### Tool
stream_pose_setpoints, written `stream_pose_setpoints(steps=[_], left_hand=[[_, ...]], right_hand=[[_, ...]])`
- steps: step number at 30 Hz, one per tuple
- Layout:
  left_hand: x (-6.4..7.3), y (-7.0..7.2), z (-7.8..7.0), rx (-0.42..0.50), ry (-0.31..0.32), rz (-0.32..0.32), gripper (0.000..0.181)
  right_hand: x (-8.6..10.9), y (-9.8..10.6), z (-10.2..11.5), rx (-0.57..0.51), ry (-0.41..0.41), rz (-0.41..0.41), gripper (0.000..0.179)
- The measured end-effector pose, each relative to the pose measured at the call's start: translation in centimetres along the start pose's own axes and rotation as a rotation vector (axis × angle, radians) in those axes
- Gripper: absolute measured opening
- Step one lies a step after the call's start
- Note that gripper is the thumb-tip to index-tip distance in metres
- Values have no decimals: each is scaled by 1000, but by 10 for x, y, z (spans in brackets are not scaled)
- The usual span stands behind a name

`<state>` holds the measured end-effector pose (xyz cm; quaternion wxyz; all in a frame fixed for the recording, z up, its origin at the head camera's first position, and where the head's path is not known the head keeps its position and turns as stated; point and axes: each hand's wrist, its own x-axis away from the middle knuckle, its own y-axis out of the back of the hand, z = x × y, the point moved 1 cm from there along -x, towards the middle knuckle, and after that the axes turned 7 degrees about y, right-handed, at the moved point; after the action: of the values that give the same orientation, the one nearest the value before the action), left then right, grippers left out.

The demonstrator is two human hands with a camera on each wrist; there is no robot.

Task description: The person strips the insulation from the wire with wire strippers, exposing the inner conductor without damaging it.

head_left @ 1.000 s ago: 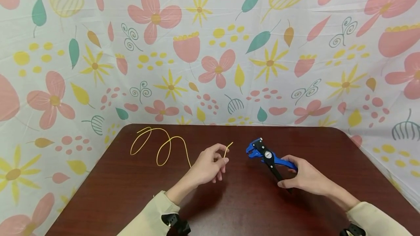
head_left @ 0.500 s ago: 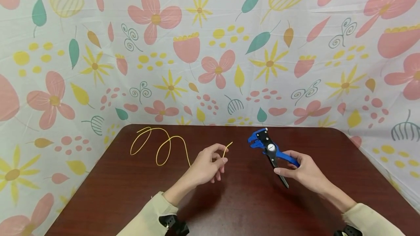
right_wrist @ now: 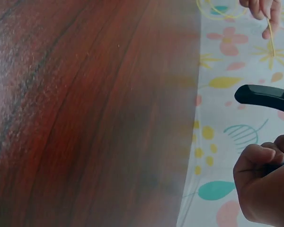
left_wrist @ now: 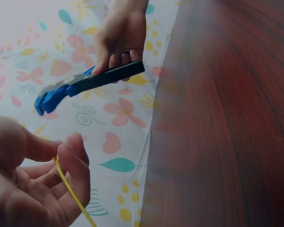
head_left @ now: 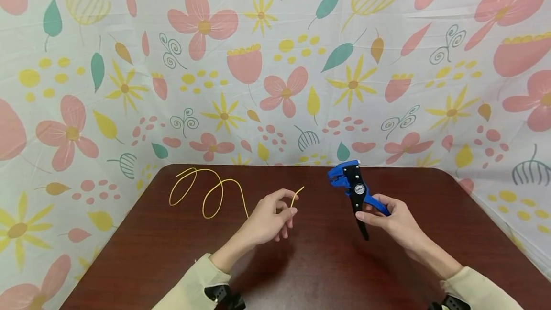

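In the head view, my left hand (head_left: 271, 219) is over the middle of the table, pinching a thin yellow wire (head_left: 243, 200) near one end. A short tip sticks up past the fingers, and the rest trails in loose loops to the left. The left wrist view shows the wire (left_wrist: 71, 189) between thumb and fingers. To the right, my right hand (head_left: 399, 224) holds a blue-and-black wire stripper (head_left: 355, 186) by its handles, its blue head up and facing left, apart from the wire. Only a black handle (right_wrist: 262, 96) of it shows clearly in the right wrist view.
A dark reddish-brown wooden table (head_left: 310, 271) lies under both hands. Behind it and at its sides hangs a white floral-print cloth (head_left: 275, 61). Black camera straps (head_left: 225, 296) sit on the wrists over light sleeves (head_left: 193, 283).
My right hand has raised the wire stripper and turned it more upright, its head moving up and slightly right. The left hand and the wire have stayed almost still.
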<state>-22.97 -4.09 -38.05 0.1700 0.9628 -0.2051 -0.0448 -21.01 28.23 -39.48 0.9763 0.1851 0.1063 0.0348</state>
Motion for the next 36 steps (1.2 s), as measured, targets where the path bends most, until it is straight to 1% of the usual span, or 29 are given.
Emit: stream_pose_setpoints(steps=[4,6,8,11,13,16,19,23,25,28,32,36], left_hand=[[0,0,1,0,-1,3,22],[1,0,0,4,0,4,22],[2,0,-1,6,-1,3,22],[4,1,-3,6,-7,1,22],[6,1,-5,5,-15,3,22],[9,2,-7,8,-34,9,23],[11,3,-7,15,-55,8,24],[12,5,-7,48,-88,-14,27],[13,7,-7,66,-105,-33,27],[14,9,-8,78,-122,-71,26],[15,10,-10,66,-123,-110,23],[16,10,-11,100,-112,-114,23]], right_hand=[[1,-4,3,-48,11,19,36],[2,-5,5,-58,12,30,36],[3,-6,7,-50,17,40,32],[4,-9,10,-58,27,79,38],[5,-12,12,-66,49,102,42],[5,-16,15,-96,86,124,41],[4,-20,17,-173,120,134,42],[5,-25,18,-324,135,175,38],[5,-27,19,-374,147,200,34],[5,-29,20,-419,177,233,29],[6,-33,23,-458,209,251,33],[8,-38,25,-456,238,246,36]])
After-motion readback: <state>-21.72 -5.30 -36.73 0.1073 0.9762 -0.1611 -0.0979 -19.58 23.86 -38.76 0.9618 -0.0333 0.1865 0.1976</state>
